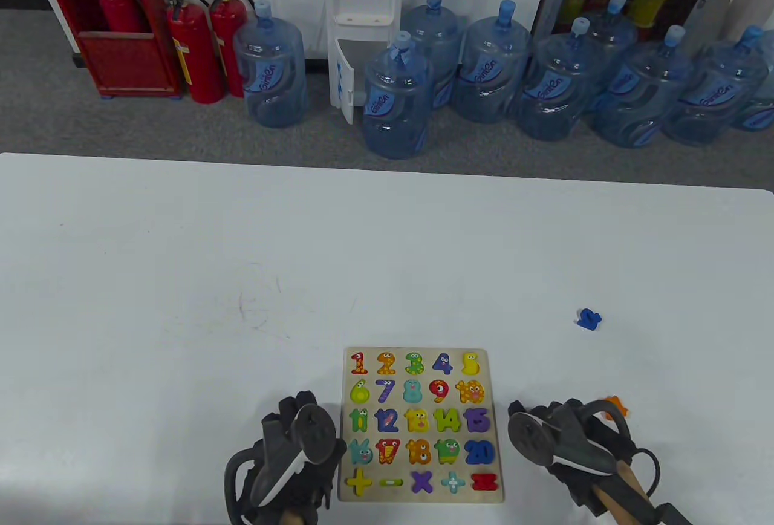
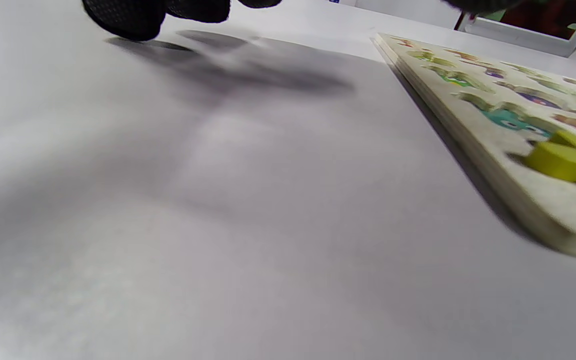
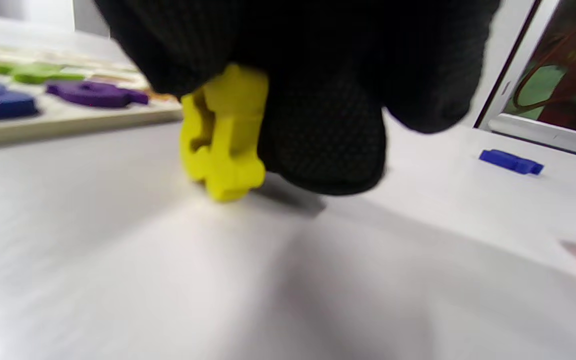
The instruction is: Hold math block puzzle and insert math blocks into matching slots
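The left hand (image 1: 290, 458) sits on the bench (image 1: 181, 283) just beside the left edge of the puzzle board (image 1: 497, 428), low and near, probably placed there to steady the board while pieces go in. In the left wrist view its fingertips (image 2: 128, 17) hang over bare bench, apart from the board's edge, so it grips nothing; how wide the fingers spread I cannot tell.

The board lies flat at the near middle of the bench. It is pale layered wood, square, with thick painted numbers and arithmetic signs seated in cut-out slots, their tops standing slightly proud.

The right hand (image 1: 562, 446) is just right of the board. In the right wrist view its fingers (image 3: 328, 140) pinch a yellow block (image 3: 223, 135), chunky and matte with notched edges, its lower end at or just above the bench, likely being lifted toward its slot.

Further right, an orange block (image 1: 614, 405) peeks out beside that hand, and a blue block (image 1: 588, 319) lies flat, well apart on the far right.
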`<action>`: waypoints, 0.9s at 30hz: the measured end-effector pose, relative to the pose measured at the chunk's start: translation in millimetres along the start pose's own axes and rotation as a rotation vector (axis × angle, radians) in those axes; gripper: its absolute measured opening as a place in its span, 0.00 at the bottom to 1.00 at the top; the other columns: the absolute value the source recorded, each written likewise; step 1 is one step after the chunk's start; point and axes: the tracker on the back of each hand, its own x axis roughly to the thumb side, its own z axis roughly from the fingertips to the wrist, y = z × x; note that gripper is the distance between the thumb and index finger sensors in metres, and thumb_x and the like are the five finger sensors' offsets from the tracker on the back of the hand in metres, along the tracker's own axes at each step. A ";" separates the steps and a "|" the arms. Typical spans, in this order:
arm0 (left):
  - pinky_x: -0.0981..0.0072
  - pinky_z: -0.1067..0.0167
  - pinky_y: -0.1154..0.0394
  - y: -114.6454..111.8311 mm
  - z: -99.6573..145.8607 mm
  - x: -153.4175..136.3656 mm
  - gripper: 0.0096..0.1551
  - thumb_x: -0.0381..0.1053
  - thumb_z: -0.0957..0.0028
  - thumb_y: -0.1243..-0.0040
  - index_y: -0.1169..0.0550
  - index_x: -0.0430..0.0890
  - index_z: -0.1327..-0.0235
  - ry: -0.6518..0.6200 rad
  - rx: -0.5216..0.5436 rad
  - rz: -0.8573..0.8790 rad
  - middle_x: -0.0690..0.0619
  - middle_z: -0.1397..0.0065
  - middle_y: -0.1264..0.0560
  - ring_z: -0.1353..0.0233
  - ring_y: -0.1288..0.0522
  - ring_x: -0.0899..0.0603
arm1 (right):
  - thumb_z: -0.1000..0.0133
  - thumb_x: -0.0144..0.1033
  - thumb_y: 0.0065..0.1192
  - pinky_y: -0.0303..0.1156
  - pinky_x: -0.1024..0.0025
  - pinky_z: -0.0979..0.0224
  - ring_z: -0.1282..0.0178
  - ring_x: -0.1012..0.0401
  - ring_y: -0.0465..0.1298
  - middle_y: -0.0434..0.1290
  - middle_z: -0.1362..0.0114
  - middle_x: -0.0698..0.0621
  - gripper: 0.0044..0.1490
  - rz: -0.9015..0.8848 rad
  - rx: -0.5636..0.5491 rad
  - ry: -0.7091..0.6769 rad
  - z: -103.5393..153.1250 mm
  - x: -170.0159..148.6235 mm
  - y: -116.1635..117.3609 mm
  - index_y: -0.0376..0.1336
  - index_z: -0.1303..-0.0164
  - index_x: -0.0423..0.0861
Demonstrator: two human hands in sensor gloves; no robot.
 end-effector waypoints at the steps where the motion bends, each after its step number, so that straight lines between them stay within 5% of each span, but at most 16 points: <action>1: 0.34 0.26 0.37 0.0 0.6 -0.3 0.51 0.66 0.54 0.54 0.55 0.49 0.22 0.001 0.003 0.001 0.44 0.18 0.54 0.17 0.48 0.30 | 0.63 0.36 0.64 0.79 0.60 0.43 0.56 0.59 0.86 0.82 0.46 0.50 0.33 -0.033 0.001 0.026 -1.4 -4.5 0.8 0.70 0.44 0.52; 6: 0.34 0.26 0.37 -0.9 3.3 0.1 0.51 0.66 0.54 0.54 0.54 0.49 0.22 0.010 0.011 -0.006 0.44 0.18 0.54 0.17 0.48 0.29 | 0.61 0.38 0.63 0.78 0.60 0.46 0.60 0.59 0.84 0.82 0.48 0.49 0.33 -0.176 0.033 0.162 -8.3 -29.2 8.8 0.70 0.43 0.51; 14: 0.34 0.27 0.37 -1.0 2.8 -2.5 0.51 0.66 0.54 0.53 0.54 0.49 0.22 0.038 0.009 -0.008 0.44 0.18 0.54 0.17 0.48 0.29 | 0.61 0.37 0.63 0.78 0.60 0.46 0.61 0.60 0.84 0.81 0.50 0.49 0.32 -0.034 0.025 0.201 -16.3 -30.0 15.7 0.70 0.44 0.50; 18: 0.34 0.27 0.37 -1.1 3.0 -2.7 0.51 0.66 0.54 0.53 0.54 0.49 0.22 0.036 0.010 -0.007 0.44 0.18 0.54 0.17 0.48 0.29 | 0.61 0.38 0.62 0.77 0.59 0.42 0.54 0.59 0.83 0.79 0.44 0.50 0.32 0.154 0.018 0.166 -11.2 -16.9 12.2 0.69 0.42 0.52; 23: 0.34 0.26 0.37 -1.9 2.5 -2.2 0.51 0.66 0.54 0.53 0.54 0.49 0.22 0.027 0.007 -0.006 0.44 0.18 0.54 0.17 0.48 0.29 | 0.65 0.34 0.69 0.70 0.54 0.29 0.30 0.54 0.74 0.63 0.25 0.53 0.43 0.193 0.092 0.045 -0.8 -2.1 6.6 0.61 0.35 0.59; 27: 0.34 0.26 0.37 -2.3 3.0 -1.1 0.51 0.66 0.54 0.54 0.55 0.49 0.22 0.013 0.006 -0.001 0.44 0.18 0.54 0.17 0.48 0.30 | 0.69 0.36 0.73 0.73 0.58 0.33 0.38 0.59 0.79 0.68 0.30 0.54 0.43 0.205 0.086 0.044 -2.4 1.9 16.0 0.64 0.39 0.59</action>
